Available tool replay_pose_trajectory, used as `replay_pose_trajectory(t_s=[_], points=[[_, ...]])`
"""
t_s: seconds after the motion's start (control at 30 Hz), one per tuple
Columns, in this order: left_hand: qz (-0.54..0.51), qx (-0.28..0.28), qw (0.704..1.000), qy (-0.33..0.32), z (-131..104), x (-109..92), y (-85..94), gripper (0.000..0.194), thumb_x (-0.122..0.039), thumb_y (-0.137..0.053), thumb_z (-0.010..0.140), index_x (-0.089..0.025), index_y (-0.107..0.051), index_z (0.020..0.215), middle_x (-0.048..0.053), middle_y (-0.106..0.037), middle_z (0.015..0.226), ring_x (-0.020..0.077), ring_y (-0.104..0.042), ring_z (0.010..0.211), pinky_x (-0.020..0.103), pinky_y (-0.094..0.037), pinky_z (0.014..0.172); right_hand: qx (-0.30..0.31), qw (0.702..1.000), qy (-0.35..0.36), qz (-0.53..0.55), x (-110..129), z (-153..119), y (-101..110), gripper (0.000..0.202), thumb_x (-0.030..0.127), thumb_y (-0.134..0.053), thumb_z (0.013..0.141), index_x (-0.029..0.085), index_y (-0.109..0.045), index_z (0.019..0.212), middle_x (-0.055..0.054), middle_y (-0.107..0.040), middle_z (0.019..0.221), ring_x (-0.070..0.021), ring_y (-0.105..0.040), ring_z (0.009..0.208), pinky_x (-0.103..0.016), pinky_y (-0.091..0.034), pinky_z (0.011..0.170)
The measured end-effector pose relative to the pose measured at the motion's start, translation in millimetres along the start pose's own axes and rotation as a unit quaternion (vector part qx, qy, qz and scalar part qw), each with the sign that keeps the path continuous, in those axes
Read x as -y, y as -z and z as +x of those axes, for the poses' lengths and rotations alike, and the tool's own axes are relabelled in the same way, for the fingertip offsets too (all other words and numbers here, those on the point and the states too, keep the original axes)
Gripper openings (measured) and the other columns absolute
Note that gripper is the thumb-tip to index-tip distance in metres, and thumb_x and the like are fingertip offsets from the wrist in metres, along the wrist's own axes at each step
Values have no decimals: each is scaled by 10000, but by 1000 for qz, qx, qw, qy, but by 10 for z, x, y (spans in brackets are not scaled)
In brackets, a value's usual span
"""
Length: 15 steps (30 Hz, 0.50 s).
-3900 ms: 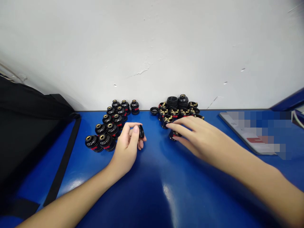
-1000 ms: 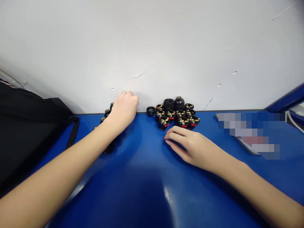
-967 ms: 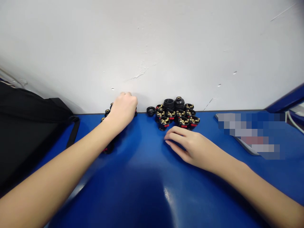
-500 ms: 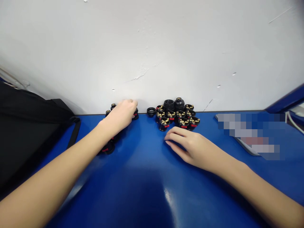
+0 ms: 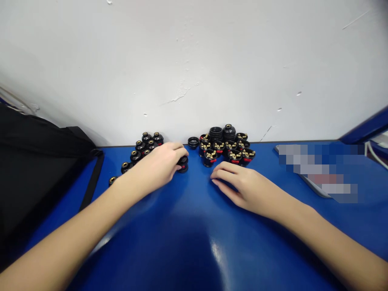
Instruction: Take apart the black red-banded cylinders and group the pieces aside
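My left hand [image 5: 162, 163] is closed around a black lamp holder [image 5: 183, 165] with a bit of red low on its side; the fingers cover much of it. Left of that hand, several assembled black lamp holders [image 5: 135, 155] with brass-threaded tops stand in slanting rows, some hidden by the forearm. My right hand [image 5: 239, 184] rests on the blue table, fingers loosely bent and apart, holding nothing. Just beyond it is a cluster of open lamp holder bodies [image 5: 210, 157] with brass contacts and red switch levers.
Behind the cluster stand stacked black rings [image 5: 216, 132] and a stack topped by a domed cap [image 5: 228, 131]. One black ring [image 5: 193, 142] lies by the white wall [image 5: 182, 72]. A black bag [image 5: 39, 161] is at left; a blurred-out flat object [image 5: 318, 176] lies at right.
My left hand has come away from the wall, toward me and to the right, with a lamp holder in its fingers. More of the left rows shows. My right hand has stayed put.
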<state>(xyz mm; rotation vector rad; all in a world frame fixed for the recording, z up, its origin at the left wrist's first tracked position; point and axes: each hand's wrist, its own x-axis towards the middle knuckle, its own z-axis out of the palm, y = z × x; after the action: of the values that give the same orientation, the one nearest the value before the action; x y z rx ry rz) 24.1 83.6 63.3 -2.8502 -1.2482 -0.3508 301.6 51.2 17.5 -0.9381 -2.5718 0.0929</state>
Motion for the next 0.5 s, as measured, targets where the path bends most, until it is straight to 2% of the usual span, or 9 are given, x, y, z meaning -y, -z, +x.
replay_pose_trajectory(t_s=[0.07, 0.13, 0.3, 0.4, 0.5], points=[[-48, -40, 998, -14, -106, -107, -113, 278, -69, -677, 953, -163, -694, 1214, 128, -715, 1297, 293, -669, 1237, 463, -568, 1095, -4, 1000, 0, 1, 5, 4, -1, 235, 202, -483, 1083, 198, -718, 1088, -107, -735, 1080, -231, -756, 896, -375, -643, 795], [-89, -80, 992, -29, -205, -203, -229, 307, -45, -594, 997, -195, -664, 1256, 112, -702, 1352, 260, -651, 1274, 464, -554, 1132, -9, 1000, 1, 6, 11, 12, -3, 232, 195, -483, 1080, 200, -715, 1096, -108, -737, 1084, -231, -757, 900, -378, -646, 803], [-160, -135, 978, 10, -367, -327, -400, 348, -67, -553, 1033, -247, -628, 1321, 90, -672, 1405, 227, -655, 1307, 426, -559, 1146, -11, 999, 0, 34, 35, 16, -34, 219, 188, -482, 1079, 193, -697, 1121, -120, -726, 1135, -244, -762, 938, -408, -655, 833], [-216, -175, 958, 66, -391, -331, -466, 267, -146, -683, 991, -242, -649, 1238, 89, -699, 1282, 237, -701, 1203, 425, -603, 1080, -19, 997, -25, 73, 48, -9, -88, 208, 220, -502, 1085, 204, -654, 1225, -126, -710, 1202, -254, -760, 1025, -433, -661, 896], [-336, -180, 910, 162, -380, -334, -565, 291, -251, -813, 902, -233, -683, 1161, 72, -688, 1191, 219, -746, 1053, 395, -671, 937, -38, 986, -63, 149, 61, -29, -165, 376, 321, -618, 1059, 213, -541, 1411, -136, -683, 1327, -253, -752, 1140, -444, -659, 991]])
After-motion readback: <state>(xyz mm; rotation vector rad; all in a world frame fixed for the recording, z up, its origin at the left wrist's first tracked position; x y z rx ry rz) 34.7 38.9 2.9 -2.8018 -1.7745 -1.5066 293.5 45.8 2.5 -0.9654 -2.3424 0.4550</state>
